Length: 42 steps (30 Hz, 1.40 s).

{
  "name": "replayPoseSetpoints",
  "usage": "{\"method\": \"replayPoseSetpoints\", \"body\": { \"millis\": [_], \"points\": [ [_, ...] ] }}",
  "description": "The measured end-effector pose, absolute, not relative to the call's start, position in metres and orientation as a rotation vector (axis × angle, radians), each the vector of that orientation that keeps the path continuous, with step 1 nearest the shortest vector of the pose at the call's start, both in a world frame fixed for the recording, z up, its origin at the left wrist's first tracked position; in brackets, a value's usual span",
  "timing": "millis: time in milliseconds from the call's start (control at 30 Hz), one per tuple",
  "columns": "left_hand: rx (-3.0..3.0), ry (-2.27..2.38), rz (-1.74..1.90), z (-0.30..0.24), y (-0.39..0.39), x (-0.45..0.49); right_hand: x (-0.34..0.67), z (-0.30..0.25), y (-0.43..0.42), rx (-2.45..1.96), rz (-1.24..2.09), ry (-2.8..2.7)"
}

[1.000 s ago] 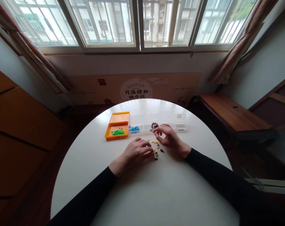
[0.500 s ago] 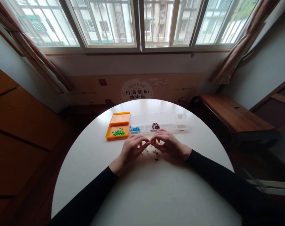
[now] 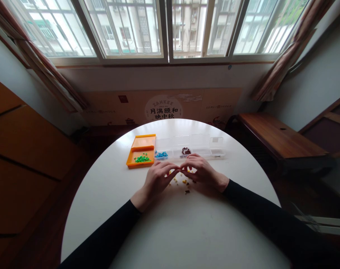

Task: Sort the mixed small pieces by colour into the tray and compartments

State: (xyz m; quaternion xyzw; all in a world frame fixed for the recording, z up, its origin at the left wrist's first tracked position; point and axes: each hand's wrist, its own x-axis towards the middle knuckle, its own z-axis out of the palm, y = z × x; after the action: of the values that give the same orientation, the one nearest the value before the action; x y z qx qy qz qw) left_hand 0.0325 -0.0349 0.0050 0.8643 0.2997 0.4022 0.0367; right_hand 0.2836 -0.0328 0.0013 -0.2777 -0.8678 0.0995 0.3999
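My left hand and my right hand meet fingertip to fingertip above a small scatter of yellow and dark brown beads on the white round table. Both hands pinch with curled fingers; whatever is between them is too small to make out. Just beyond the hands lies a row of small boxes: an orange tray with green beads, then clear compartments holding blue beads and dark red beads.
A wooden bench stands to the right of the table. Wooden cabinets fill the left side. Under the window a cardboard panel leans against the wall. Curtains hang at both window ends.
My right hand drew back from the dark red compartment toward the loose beads. My left hand lifted and moved up to meet it, fingertips now touching.
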Motion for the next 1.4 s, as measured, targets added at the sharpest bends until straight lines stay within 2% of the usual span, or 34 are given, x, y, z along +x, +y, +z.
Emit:
{"method": "replayPoseSetpoints", "body": {
  "millis": [667,1400],
  "points": [
    [2.306,0.868,1.262,0.002,-0.0337,0.0333,0.2849,-0.002,-0.0304,-0.684,0.195,-2.162],
    [2.363,0.948,1.232,0.001,-0.0337,0.0331,0.2847,-0.0025,-0.0302,-0.664,0.22,-2.124]
  ]
}}
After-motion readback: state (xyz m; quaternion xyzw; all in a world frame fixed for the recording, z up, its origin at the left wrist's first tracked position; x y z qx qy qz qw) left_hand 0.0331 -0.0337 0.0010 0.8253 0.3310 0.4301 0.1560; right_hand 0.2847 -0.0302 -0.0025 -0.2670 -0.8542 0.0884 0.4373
